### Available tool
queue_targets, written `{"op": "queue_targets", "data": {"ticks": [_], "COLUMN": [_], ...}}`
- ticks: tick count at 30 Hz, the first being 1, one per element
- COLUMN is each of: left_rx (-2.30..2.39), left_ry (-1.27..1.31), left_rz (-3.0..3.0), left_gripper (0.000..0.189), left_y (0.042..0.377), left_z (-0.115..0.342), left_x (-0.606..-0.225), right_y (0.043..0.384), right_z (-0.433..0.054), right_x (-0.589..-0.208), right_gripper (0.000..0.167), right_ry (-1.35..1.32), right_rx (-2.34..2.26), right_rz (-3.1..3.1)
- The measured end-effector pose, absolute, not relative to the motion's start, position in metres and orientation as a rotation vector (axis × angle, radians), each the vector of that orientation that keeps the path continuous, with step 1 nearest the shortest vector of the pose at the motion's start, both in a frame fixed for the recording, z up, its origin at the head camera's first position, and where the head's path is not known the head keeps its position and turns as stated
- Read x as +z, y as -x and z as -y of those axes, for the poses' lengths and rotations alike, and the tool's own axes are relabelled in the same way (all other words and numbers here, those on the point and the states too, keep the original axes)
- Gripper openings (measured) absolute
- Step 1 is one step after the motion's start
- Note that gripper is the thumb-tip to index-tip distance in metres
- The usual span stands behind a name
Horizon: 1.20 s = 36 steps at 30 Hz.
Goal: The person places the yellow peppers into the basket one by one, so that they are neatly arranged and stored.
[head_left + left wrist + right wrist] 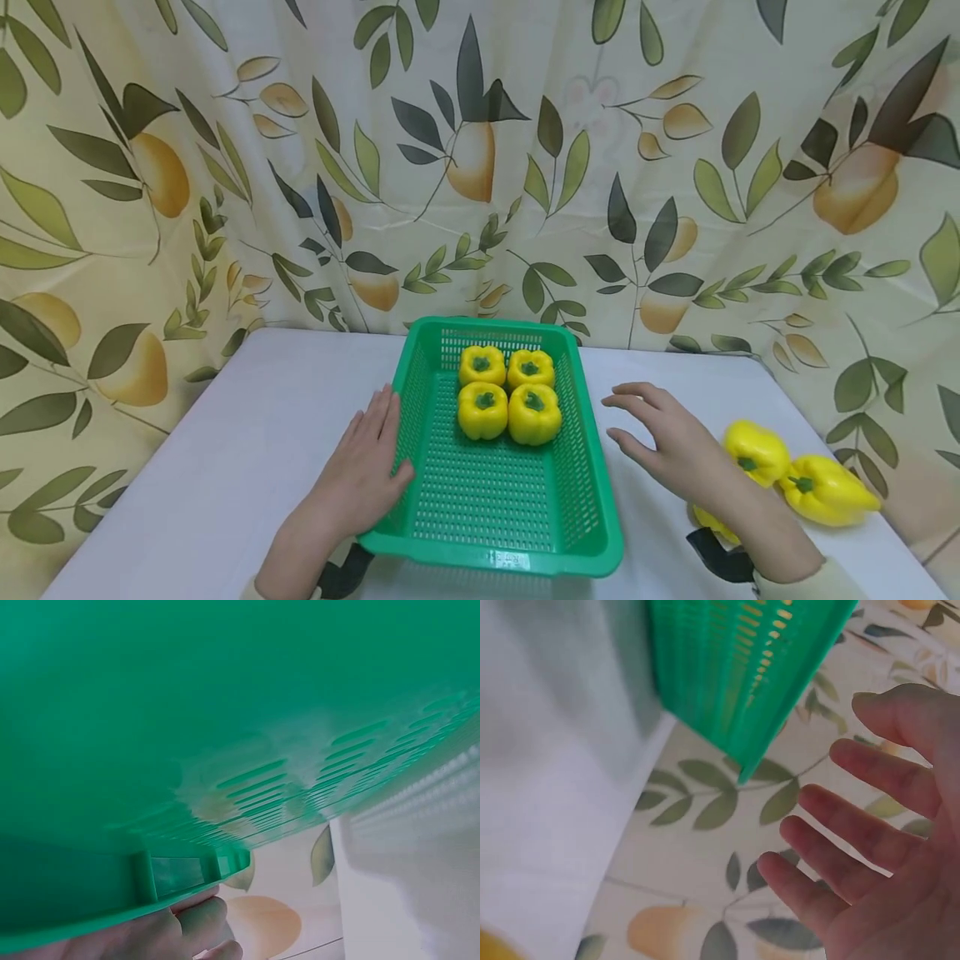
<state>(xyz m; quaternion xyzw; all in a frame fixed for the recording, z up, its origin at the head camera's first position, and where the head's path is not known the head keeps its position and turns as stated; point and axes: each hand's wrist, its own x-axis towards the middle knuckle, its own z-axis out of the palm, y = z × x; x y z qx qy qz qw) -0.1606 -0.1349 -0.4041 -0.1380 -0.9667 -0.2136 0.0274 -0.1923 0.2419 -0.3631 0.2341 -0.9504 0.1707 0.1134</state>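
A green plastic basket [491, 508] with slotted walls stands on the table. Several yellow bell peppers [483, 411] sit grouped toward its far right part, stems up. Along the basket's left rim lies my left hand [352, 475], fingers straight and thumb over the edge; the left wrist view shows its fingers [199, 922] against the rim's outer side. To the right of the basket my right hand [671, 442] hovers apart from it, holding nothing, fingers spread and slightly bent. Beside my right forearm are three more yellow bell peppers [828, 490], one mostly hidden beneath the arm.
The white table [300, 392] extends on both sides of the basket. Behind it hangs a curtain [540, 167] printed with leaves and fruit, which also runs along the left and right sides. Dark straps [720, 557] are on both wrists.
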Motion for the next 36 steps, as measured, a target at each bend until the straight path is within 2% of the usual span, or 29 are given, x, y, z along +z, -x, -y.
{"op": "queue_targets", "data": {"ticks": [13,21,30,36], "left_rx": [-0.67,-0.66,-0.659,-0.668], "left_ry": [0.428,0.428,0.417,0.414], "left_rz": [2.977,2.95,2.971,2.976], "left_gripper": [0.077,0.077,0.077,0.077], "left_y": [0.16,0.16,0.16,0.159], "left_z": [0.131,0.132,0.133,0.133], "left_x": [-0.404,-0.403,-0.405,-0.404], "right_y": [0.156,0.141,0.14,0.141], "right_z": [-0.297,-0.329,-0.34,-0.341], "right_x": [-0.381,-0.396,-0.412,-0.423], "right_gripper": [0.033,0.037,0.045,0.05], "right_ry": [-0.473,-0.289,-0.272,-0.356], "right_rx": [0.403,0.367,0.335,0.319], "right_rz": [2.765,2.957,2.992,2.902]}}
